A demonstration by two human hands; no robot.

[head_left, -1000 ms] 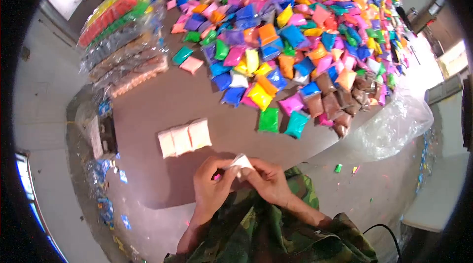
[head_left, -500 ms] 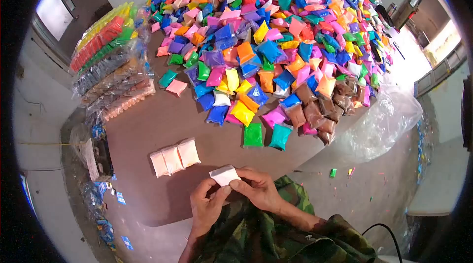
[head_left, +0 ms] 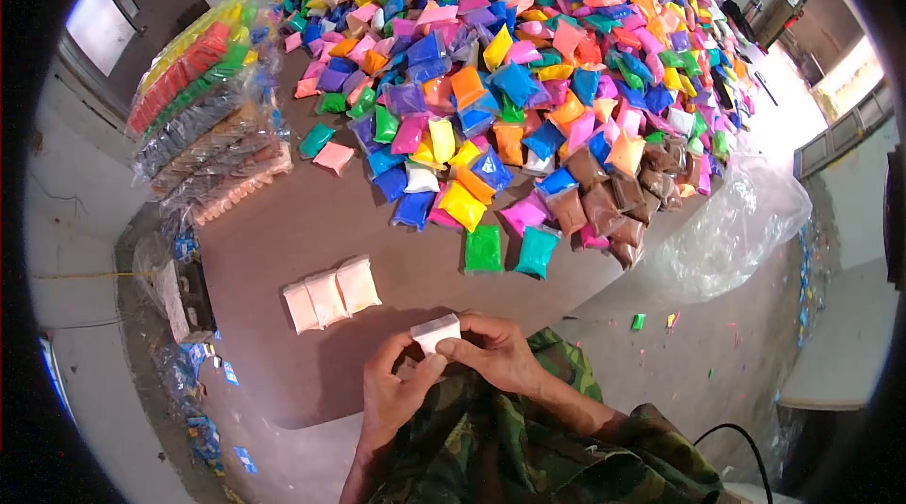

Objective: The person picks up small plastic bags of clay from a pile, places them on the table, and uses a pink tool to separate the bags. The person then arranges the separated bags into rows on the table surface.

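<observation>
A small white packet (head_left: 435, 332) is pinched between my two hands just beyond the table's near edge, over the camouflage cloth. My left hand (head_left: 398, 383) holds its left side, thumb on the near face. My right hand (head_left: 489, 353) grips its right side, thumb on the front and fingers behind. Something pale shows below the packet by my left fingers, too small to make out. Up and to the left, three pale pink packets (head_left: 331, 294) lie side by side on the brown table (head_left: 255, 268).
A large heap of colourful packets (head_left: 519, 79) covers the far part of the table. Brown packets (head_left: 604, 207) lie at its right front, beside a clear plastic bag (head_left: 736, 240). Bagged stacks (head_left: 203, 108) stand at the left. A green packet (head_left: 484, 249) and a teal packet (head_left: 537, 252) lie nearest me.
The white packet is tilted differently and slightly higher in my hands, with its upper edge turned more to the right. The view has shifted slightly.
</observation>
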